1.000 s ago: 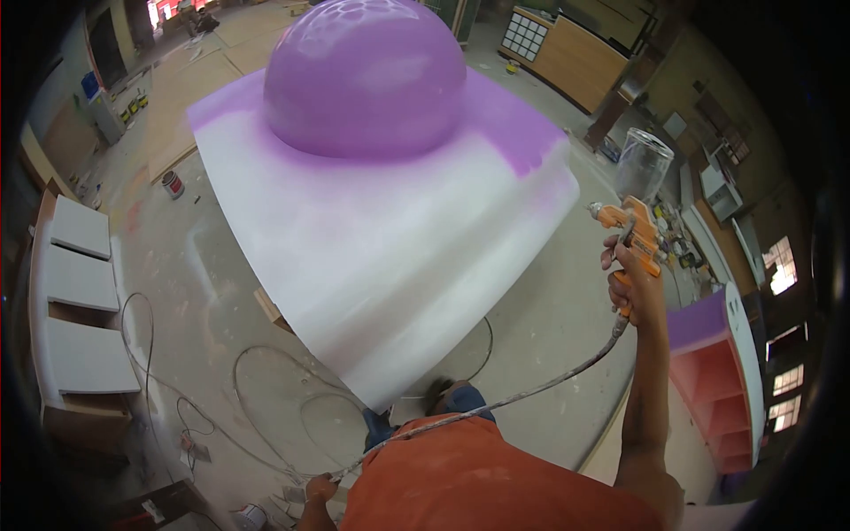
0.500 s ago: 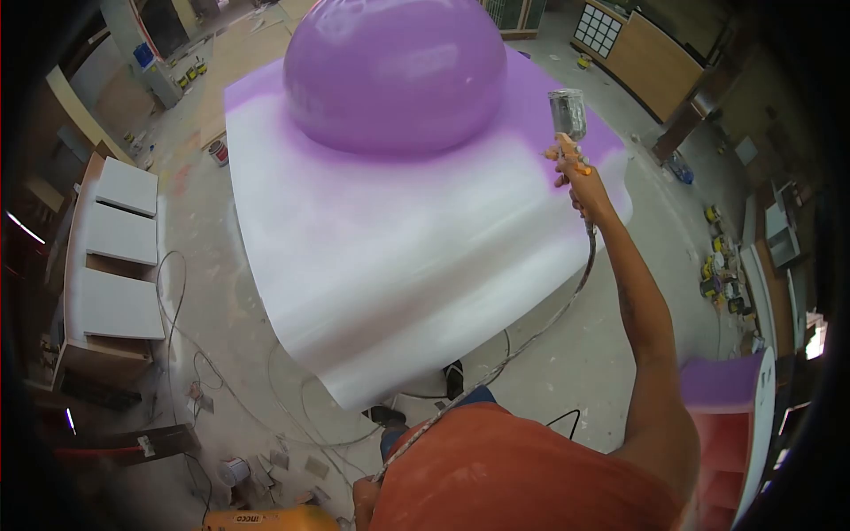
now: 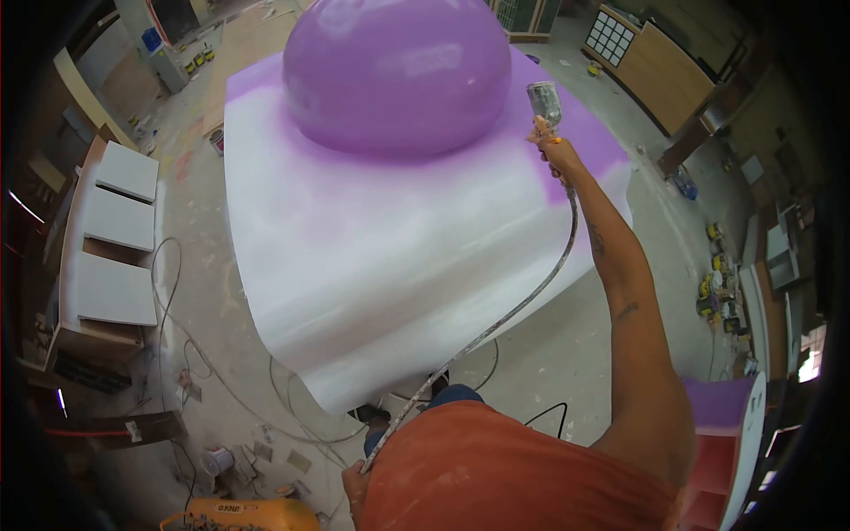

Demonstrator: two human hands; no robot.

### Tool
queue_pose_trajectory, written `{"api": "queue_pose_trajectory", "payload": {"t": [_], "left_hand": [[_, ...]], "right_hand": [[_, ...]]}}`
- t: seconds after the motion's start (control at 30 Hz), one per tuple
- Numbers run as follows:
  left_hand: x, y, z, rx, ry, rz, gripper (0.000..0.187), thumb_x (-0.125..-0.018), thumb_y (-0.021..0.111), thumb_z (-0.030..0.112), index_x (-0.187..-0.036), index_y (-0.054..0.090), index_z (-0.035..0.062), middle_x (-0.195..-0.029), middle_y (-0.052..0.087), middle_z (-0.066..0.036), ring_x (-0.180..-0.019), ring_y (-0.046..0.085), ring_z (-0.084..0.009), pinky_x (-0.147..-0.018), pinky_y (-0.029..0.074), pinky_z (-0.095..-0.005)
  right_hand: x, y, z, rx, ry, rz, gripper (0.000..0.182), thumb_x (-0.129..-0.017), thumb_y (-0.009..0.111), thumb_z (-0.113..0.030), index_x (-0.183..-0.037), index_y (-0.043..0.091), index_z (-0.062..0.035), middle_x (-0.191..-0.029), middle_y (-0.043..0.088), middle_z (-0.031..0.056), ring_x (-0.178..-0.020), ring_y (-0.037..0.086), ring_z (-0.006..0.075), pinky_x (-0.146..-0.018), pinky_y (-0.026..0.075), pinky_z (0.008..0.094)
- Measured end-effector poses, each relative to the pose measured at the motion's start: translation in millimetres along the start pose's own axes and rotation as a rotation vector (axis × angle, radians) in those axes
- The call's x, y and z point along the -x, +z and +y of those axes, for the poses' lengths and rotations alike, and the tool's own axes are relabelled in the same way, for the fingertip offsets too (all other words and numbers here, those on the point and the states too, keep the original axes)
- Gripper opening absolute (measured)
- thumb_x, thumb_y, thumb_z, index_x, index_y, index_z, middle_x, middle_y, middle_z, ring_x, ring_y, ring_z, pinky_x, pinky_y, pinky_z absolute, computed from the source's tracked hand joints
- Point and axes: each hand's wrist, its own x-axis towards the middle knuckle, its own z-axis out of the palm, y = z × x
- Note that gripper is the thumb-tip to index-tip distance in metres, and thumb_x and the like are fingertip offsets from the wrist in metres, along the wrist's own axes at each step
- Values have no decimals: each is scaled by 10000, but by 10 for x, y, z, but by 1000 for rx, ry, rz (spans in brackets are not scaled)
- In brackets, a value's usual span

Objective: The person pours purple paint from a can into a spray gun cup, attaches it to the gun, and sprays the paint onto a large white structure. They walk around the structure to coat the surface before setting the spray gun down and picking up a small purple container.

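Note:
My right hand (image 3: 558,155) is wrapped round the handle of a spray gun (image 3: 544,104) with a metal cup on top, held over the right part of a large curved panel (image 3: 381,230). The panel is white in front and purple along its back and right side. A glossy purple dome (image 3: 398,75) rises from its back. From the gun a paint-stained hose (image 3: 496,326) runs down to my left hand (image 3: 356,482), which is closed on it beside the orange shirt at the bottom.
White panels (image 3: 119,226) lie on a cabinet at the left. An orange machine (image 3: 252,513) sits bottom left, near a paint can (image 3: 217,460). Loose hose loops cross the floor. A purple and pink shelf unit (image 3: 722,442) stands at lower right, and a wooden counter (image 3: 660,75) at back right.
My right hand and the spray gun have moved left over the panel. More purple shows on the panel's right side, below the gun. The view has shifted slightly.

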Motion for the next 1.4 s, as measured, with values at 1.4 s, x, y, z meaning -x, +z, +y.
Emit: {"api": "queue_pose_trajectory", "payload": {"t": [1.4], "left_hand": [[-225, -1607, -2784, 101, -299, 466, 236, -878, 684, 113, -764, 626, -85, -574, 553, -123, -542, 500, -190, -551, 413, -404]], "right_hand": [[2301, 4018, -2459, -277, 67, -784, 173, -962, 627, -285, -944, 518, -153, -653, 415, -84, -465, 299, -2, -391, 209, 184]]}}
